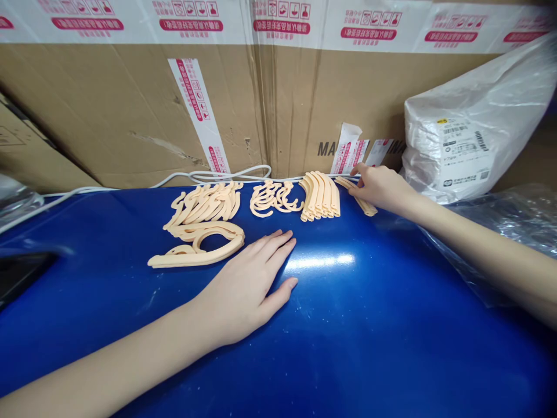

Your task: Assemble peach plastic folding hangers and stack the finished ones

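My left hand (250,284) lies palm down on the blue table, fingers stretched out, holding nothing. Close by its wrist and fingers is a stack of folded beige plastic hangers (217,241). At the back right, my right hand (376,184) has its thumb and fingers closed around the upper end of slim beige hanger arms (366,206); its grip is partly hidden. To their left stand a neat row of curved beige hanger arms (321,197), a small group of beige hooks (265,198) and a pile of overlapping beige hanger pieces (213,202).
Large cardboard boxes (296,104) wall off the back of the blue table (331,348). A white cable (174,177) runs along their foot. A wrapped white package (461,133) and clear plastic film (509,226) occupy the right side. A dark flat object (21,273) lies at left.
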### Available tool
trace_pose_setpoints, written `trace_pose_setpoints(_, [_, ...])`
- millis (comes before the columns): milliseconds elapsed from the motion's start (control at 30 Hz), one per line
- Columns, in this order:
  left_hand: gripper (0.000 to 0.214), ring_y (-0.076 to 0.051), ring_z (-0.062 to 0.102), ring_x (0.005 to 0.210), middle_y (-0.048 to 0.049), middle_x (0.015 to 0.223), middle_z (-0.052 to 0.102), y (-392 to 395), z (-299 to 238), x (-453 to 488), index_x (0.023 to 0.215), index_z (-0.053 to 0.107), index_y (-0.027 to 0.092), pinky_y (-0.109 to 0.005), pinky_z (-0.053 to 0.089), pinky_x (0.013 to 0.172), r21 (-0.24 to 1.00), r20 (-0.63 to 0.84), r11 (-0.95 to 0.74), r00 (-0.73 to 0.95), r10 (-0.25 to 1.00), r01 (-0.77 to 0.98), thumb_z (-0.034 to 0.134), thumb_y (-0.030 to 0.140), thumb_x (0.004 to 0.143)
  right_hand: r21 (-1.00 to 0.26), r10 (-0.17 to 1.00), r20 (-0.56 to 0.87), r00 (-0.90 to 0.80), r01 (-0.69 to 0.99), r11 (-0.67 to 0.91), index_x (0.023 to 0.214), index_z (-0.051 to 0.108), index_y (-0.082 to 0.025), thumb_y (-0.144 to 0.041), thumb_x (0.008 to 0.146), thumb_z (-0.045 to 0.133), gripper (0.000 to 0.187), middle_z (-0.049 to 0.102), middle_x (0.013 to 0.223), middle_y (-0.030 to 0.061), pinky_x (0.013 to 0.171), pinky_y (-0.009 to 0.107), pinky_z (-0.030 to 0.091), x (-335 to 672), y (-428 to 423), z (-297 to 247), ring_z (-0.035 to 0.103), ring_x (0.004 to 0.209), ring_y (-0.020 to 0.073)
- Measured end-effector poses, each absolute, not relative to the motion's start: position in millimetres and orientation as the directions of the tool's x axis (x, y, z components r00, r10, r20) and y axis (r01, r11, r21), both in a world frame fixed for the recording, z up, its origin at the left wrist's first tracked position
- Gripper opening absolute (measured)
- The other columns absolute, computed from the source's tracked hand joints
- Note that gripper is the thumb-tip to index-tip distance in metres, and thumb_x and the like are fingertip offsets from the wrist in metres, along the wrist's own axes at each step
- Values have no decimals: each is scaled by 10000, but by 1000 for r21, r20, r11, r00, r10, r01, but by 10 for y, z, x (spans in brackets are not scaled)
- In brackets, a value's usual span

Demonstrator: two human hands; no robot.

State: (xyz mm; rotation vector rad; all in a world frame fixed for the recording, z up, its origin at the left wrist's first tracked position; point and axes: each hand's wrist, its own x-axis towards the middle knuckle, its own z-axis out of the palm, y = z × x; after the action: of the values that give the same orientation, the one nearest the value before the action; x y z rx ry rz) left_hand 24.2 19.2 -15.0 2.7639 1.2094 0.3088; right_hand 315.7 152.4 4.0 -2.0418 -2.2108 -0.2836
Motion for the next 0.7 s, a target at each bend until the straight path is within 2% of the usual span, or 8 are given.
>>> trace_pose_setpoints(133, [556,-270,354,1383,-112,1497,384,187,-129,247,1427,377,124,-489,363,1114,179,120,-677,667,735,713,351,435,967,66,968,236,-88,995,74,1136,543,-112,-312,757,597,431,694,846,136,591,342,409,3170,1507,42,639,749,292])
trace_pose_setpoints(333, [546,-270,346,1386,-112,1496,386,181,-132,238,1424,378,129,-487,357,1117,188,122,-680,670,732,709,355,429,968,67,928,363,-86,996,67,1175,479,-25,-305,814,573,466,666,911,224,619,343,370,3108,1372,372,619,782,280])
trace_pose_setpoints(400, [538,-270,349,1383,-109,1493,391,179,-144,230,1422,377,138,-484,354,1120,209,124,-678,669,733,705,365,424,967,44,901,403,-161,987,157,1157,488,-77,-312,820,584,421,665,935,149,634,303,375,3045,1251,558,610,791,216])
trace_pose_setpoints(467, [556,-265,353,1378,-113,1493,386,174,-152,221,1442,326,146,-470,353,1121,251,144,-664,651,745,704,378,426,965,-26,832,460,-311,932,363,1056,528,-122,-290,774,642,348,651,857,60,614,264,368,2950,1072,718,588,721,153])
trace_pose_setpoints(500, [578,-261,350,1378,-118,1497,374,171,-152,216,1456,283,150,-462,347,1124,280,174,-655,634,754,702,386,432,962,-47,809,449,-380,894,446,1011,534,-139,-261,747,665,319,636,813,26,606,251,365,2893,965,775,576,686,131])
trace_pose_setpoints(600, [661,-254,348,1362,-130,1492,353,156,-131,205,1472,177,163,-442,326,1124,366,336,-656,564,755,660,438,458,942,-137,756,248,-605,751,646,932,520,-189,-189,740,654,235,592,743,-38,552,223,349,2698,624,816,525,590,85])
trace_pose_setpoints(667, [620,-254,423,1273,-120,1402,445,140,-102,204,1417,270,179,-426,369,1062,383,416,-677,537,734,629,495,463,914,-270,687,113,-718,643,717,853,485,-203,-169,707,664,234,538,636,-72,474,211,313,2574,436,745,474,508,74])
trace_pose_setpoints(700, [552,-250,474,1191,-107,1314,512,130,-85,207,1350,357,184,-413,404,999,377,429,-683,535,727,625,525,454,898,-333,657,59,-752,605,723,858,476,-206,-142,713,643,231,553,675,-68,486,205,329,2521,366,692,494,539,76])
